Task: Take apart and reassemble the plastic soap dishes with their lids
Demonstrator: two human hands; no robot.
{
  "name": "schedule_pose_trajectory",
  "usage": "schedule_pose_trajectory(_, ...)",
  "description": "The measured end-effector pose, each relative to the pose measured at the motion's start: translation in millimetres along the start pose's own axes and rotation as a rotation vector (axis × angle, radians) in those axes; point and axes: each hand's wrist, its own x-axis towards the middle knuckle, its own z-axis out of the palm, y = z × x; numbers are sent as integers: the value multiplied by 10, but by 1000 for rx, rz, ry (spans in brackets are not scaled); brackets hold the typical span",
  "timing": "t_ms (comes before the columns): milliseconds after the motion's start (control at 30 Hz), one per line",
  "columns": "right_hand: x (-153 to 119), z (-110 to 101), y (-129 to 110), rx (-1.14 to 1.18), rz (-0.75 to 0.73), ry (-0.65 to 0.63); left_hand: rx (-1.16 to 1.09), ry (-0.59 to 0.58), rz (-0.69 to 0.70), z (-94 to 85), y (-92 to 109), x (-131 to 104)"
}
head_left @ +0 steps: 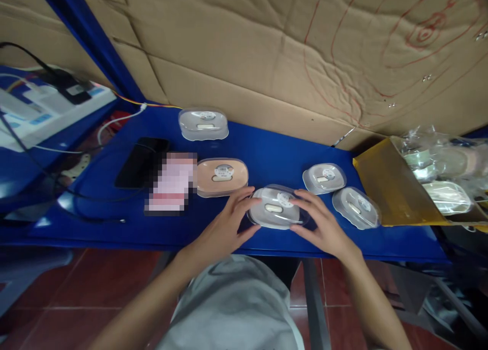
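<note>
Head view: a creased cardboard sheet (229,50) with red pen curves at its right stands along the far side of a blue table (267,144). At the table's right end sits an open cardboard box (396,197) holding clear plastic packs (446,197). Far left lies a white power strip (49,123) with plugs and cables. At the near edge, right of the table's middle, the left hand (229,223) and right hand (324,223) hold a clear-lidded pale container (276,217) between them, each with fingers and thumb parted around one end. It lies flat, close to the tabletop; I cannot tell whether it touches. Just left of the left hand is a peach container (206,179); well beyond, at the far edge, is a pale far container (190,128). Right of the right hand, two similar containers (348,212) lie near each other. On the left are a black phone-like slab (139,159) and, just beside it, a pixelated pink item (171,182). Smallest, a round label (285,199) marks the held container's lid.
</note>
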Motion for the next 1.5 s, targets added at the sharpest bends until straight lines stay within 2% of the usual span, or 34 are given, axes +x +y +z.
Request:
schedule_pose_trajectory(67,-38,167,0,-5,-15,6,-23,-13,-6,9,-13,7)
schedule_pose_trajectory(133,-44,242,-10,-46,-42,5,-41,-38,-22,14,-23,15)
schedule_pose_trajectory(333,19,236,-87,-138,-110,-21,-36,-49,-53,30,-48,12)
schedule_pose_trajectory(533,8,357,12,-88,-86,31,-38,-22,-53,54,-57,12)
schedule_pose_trajectory(767,-59,415,71,-117,-73,7,-35,-54,-61,34,-37,26)
schedule_pose_trajectory(933,-82,460,66,-154,-89,53,-47,-69,-76,50,-35,27)
schedule_pose_trajectory(1267,-101,499,86,-165,-86,65,-57,-68,-69,22,-13,38)
schedule_pose_trajectory(1500,-111,515,59,-318,-84,154,-38,-70,-83,9,21,40)
